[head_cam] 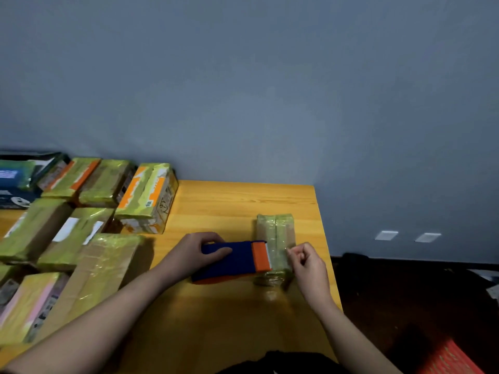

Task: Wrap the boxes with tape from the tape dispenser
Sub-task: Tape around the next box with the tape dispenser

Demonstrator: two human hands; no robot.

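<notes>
Head view, left grip clasping blue-orange tape dispenser, right grip pinching tape on green-wrapped box

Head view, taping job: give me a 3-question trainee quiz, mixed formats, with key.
1. True or false: the left hand grips the blue and orange tape dispenser.
2. Multiple choice: the right hand is
A. flat on the wooden table
B. pinching clear tape at the small box beside the dispenser
C. lifting a box from the pile
3. Fill in: the pile of wrapped boxes lies on the ___ side of the table in the picture.

Key: 1 true; 2 B; 3 left.
</notes>
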